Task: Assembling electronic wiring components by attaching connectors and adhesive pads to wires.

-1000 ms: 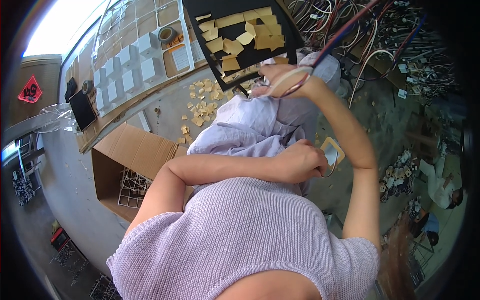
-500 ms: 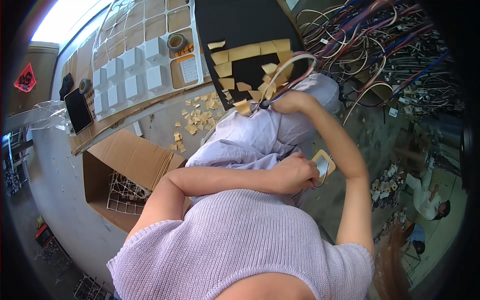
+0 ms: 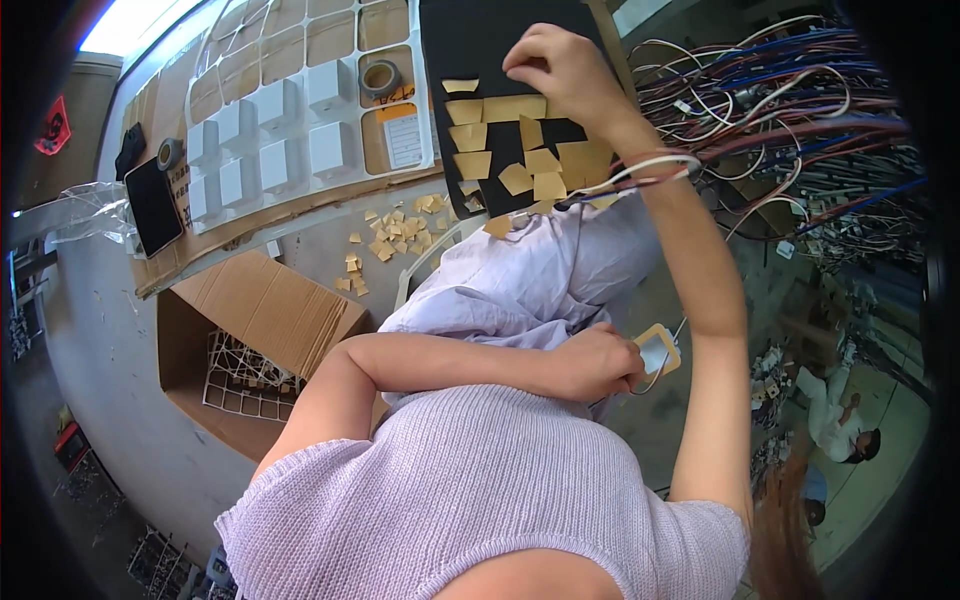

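Leftmost, past the open cardboard box [image 3: 250,320] and the tray of white blocks [image 3: 300,130], a scatter of loose tan squares [image 3: 400,230] not yet stuck, against a dozen or so already on the black board [image 3: 480,40]; judged roughly midway. At centre, left hand [image 3: 600,360] closed around a small tan-framed plate [image 3: 655,350] over the lap. Farther right, right hand [image 3: 560,65] pinching narrowly at the board's top, contents impossible to tell, hemmed by hanging wires [image 3: 800,100], with free room only leftward.

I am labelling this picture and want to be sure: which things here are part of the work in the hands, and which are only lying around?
In use:
- right hand on the black board with tan paper squares
- left hand holding a small tan-framed piece
- wires over the right wrist

Lying about:
- white tray of white boxes
- tape roll
- open cardboard box
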`<action>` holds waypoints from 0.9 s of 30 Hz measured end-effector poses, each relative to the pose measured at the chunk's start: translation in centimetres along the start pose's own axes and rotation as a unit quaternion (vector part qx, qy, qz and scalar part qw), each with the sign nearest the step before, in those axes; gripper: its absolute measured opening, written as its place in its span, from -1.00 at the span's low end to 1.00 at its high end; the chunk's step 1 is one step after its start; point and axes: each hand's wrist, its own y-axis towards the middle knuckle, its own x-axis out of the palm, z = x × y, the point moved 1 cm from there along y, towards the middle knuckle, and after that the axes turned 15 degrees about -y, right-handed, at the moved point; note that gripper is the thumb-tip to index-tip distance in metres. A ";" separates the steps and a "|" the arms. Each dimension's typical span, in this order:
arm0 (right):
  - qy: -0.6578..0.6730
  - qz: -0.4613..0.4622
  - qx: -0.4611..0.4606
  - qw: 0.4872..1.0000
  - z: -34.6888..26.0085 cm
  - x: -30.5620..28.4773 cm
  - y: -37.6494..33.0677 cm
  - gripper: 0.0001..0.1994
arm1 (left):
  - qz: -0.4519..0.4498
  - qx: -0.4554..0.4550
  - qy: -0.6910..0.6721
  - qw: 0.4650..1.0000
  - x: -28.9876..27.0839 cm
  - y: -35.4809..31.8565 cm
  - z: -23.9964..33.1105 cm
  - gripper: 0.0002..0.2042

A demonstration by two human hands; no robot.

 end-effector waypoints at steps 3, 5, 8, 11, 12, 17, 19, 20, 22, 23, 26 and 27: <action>-0.057 -0.031 0.003 0.998 0.1 1.9 0.9 -0.94 | 0.019 0.011 -0.015 1.000 -0.3 -0.1 -0.1 -0.91; -0.078 -0.042 0.010 0.996 -0.2 2.3 1.0 -0.94 | 0.027 0.001 -0.020 0.999 -0.5 -0.2 -0.2 -0.90; -0.150 -0.058 -0.002 0.987 -1.3 1.6 1.4 -0.90 | 0.050 0.024 -0.028 0.998 -0.7 0.3 -0.4 -0.91; -0.248 -0.099 -0.027 0.963 -2.0 1.6 1.9 -0.90 | 0.038 0.027 -0.030 0.998 -0.7 0.5 -0.4 -0.91; -0.246 -0.113 -0.027 0.962 -1.8 1.8 1.9 -0.91 | 0.037 0.027 -0.032 0.998 -0.7 0.5 -0.4 -0.91; -0.242 -0.073 -0.013 0.967 -1.9 2.5 0.2 -0.89 | 0.056 0.019 -0.035 0.998 -1.1 0.3 -0.5 -0.92; -0.270 -0.030 -0.028 0.962 -2.5 2.3 -0.8 -0.82 | 0.062 0.022 -0.027 0.997 -1.2 0.4 -0.5 -0.93; -0.268 -0.029 -0.029 0.963 -2.6 2.1 -1.1 -0.82 | 0.067 0.025 -0.018 0.997 -1.2 0.4 -0.5 -0.93; -0.232 -0.071 -0.019 0.970 -2.7 1.8 -1.8 -0.81 | 0.069 0.026 -0.010 0.997 -0.9 0.4 -0.8 -0.93; -0.231 -0.069 -0.017 0.970 -2.9 1.5 -2.3 -0.81 | 0.069 0.032 -0.002 0.997 -0.8 0.4 -0.8 -0.94; -0.167 -0.033 -0.139 0.976 -2.7 0.9 -3.6 -0.85 | 0.060 0.023 -0.001 0.998 -0.3 0.5 -1.1 -0.93; -0.072 -0.028 -0.098 0.992 -1.8 0.4 -3.9 -0.88 | 0.053 0.024 0.001 0.998 -0.2 0.5 -1.1 -0.93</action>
